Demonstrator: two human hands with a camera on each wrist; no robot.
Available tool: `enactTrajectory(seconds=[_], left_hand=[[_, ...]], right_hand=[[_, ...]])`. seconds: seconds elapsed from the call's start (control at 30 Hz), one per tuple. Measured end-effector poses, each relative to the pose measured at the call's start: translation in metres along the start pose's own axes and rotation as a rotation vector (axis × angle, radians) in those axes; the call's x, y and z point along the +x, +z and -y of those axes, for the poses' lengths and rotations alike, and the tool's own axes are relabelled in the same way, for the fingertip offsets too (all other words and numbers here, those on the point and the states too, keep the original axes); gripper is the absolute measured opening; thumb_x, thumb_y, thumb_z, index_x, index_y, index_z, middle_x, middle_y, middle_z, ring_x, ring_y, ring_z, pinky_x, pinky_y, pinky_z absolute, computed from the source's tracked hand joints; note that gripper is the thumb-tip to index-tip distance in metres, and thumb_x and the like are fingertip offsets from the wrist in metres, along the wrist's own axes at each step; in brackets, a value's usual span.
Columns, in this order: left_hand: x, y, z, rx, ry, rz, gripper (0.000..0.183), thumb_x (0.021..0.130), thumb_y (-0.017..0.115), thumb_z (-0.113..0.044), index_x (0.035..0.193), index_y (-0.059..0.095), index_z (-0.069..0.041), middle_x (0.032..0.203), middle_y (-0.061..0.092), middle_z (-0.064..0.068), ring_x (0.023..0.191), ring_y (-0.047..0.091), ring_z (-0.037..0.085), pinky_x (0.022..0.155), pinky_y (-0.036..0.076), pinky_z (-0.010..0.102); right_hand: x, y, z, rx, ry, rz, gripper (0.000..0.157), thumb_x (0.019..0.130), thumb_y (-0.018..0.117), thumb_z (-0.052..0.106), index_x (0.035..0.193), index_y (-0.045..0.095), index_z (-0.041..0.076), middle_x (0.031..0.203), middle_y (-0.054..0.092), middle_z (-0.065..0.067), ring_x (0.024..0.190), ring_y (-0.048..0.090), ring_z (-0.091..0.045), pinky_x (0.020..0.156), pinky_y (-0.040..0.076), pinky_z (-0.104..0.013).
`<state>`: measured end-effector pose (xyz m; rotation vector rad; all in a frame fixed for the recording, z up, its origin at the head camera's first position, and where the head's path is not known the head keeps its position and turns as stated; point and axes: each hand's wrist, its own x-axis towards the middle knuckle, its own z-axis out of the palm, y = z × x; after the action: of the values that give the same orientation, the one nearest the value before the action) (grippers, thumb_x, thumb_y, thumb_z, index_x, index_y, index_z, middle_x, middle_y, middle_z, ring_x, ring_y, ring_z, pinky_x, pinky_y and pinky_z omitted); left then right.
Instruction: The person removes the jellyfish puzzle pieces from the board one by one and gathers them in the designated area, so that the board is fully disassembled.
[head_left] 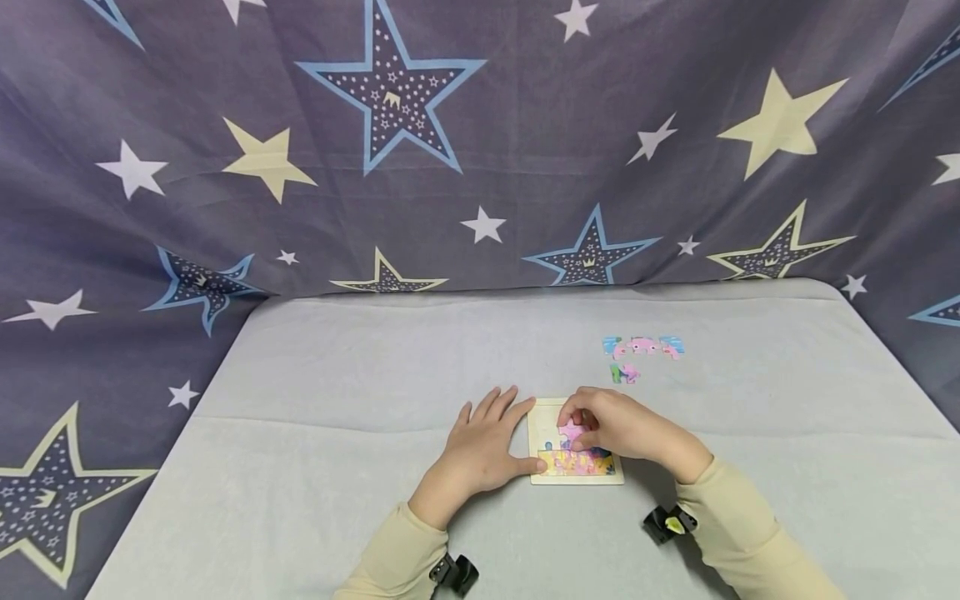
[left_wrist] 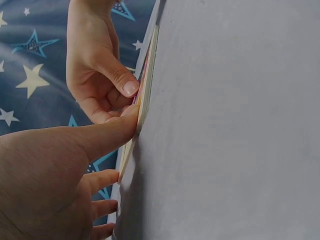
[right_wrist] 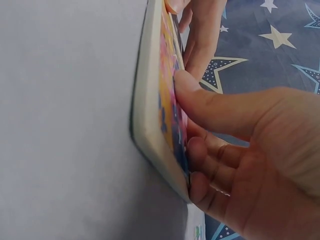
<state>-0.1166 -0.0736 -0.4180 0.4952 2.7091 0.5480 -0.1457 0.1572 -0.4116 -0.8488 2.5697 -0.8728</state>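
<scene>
A jigsaw puzzle board with a pale wooden frame lies flat on the table. A strip of yellow and pink pieces fills its near part, while bare backing shows at its far left. My left hand spreads along the left side, its thumb on the near left of the frame and its fingertips by the far left corner. Over the board, my right hand holds a pink puzzle piece between thumb and curled fingers. Those fingers hide part of the piece and the board's right side.
Beyond the board to the right lies a row of blue and pink puzzle pieces, with a smaller green and pink piece group just nearer. A grey cloth covers the table. Behind it hangs a dark star-printed curtain.
</scene>
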Motion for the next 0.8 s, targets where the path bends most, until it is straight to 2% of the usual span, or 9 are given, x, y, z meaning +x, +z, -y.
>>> enactTrajectory(seconds=[0.4,0.8], left_hand=[[0.0009,-0.0013,0.0003,0.010,0.007,-0.005,0.085,0.089,0.076,-0.053,0.160,0.043,-0.019,0.171,0.029,0.009,0.159,0.022,0.033,0.126,0.018,0.063],[-0.0003,-0.0018,-0.0005,0.001,0.000,0.005,0.085,0.090,0.076,-0.053,0.160,0.042,-0.020,0.171,0.028,0.008,0.160,0.020,0.032,0.127,0.016,0.062]], right_hand=[[-0.0007,0.0004,-0.0004,-0.015,-0.044,-0.019,0.023,0.086,0.083,0.008,0.100,0.066,0.014,0.085,0.055,0.004,0.074,0.048,-0.008,0.066,0.042,-0.023],[-0.0019,-0.0016,0.0010,0.027,-0.043,-0.002,0.027,0.085,0.082,0.006,0.094,0.059,0.016,0.077,0.053,0.007,0.070,0.046,-0.005,0.065,0.041,-0.022]])
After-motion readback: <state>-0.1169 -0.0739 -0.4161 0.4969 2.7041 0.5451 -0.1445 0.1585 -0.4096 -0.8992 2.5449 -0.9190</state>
